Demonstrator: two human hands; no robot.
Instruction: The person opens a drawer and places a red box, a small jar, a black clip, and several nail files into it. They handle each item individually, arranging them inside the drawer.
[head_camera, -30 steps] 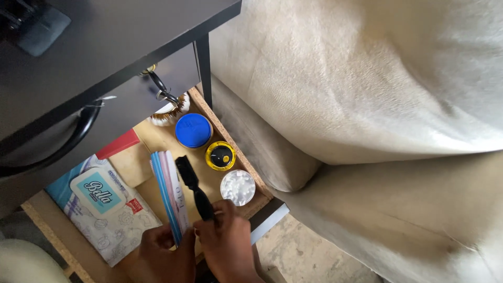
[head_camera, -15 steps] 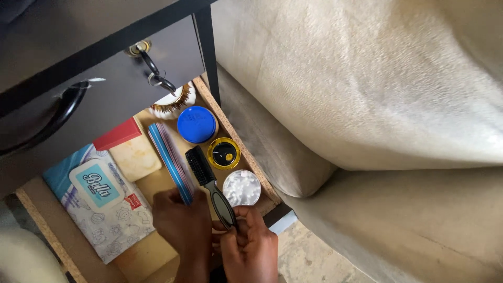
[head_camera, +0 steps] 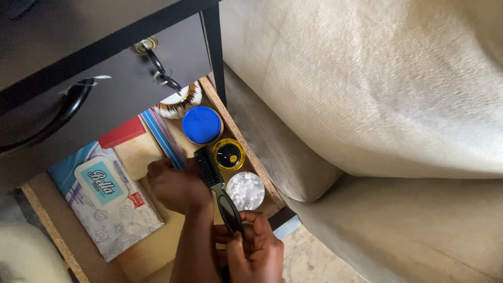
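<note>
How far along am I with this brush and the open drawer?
Done: the drawer is open. In hand: right hand grips the black brush by its handle over the drawer, and left hand reaches inside beside it. Left: the brush isn't lying in the drawer yet.

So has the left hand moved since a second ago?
Yes. The left hand has gone from the drawer's near edge up into it, towards the blue lid.

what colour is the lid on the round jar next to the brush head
Yellow rim, black centre: the jar beside the brush, head view.
</note>
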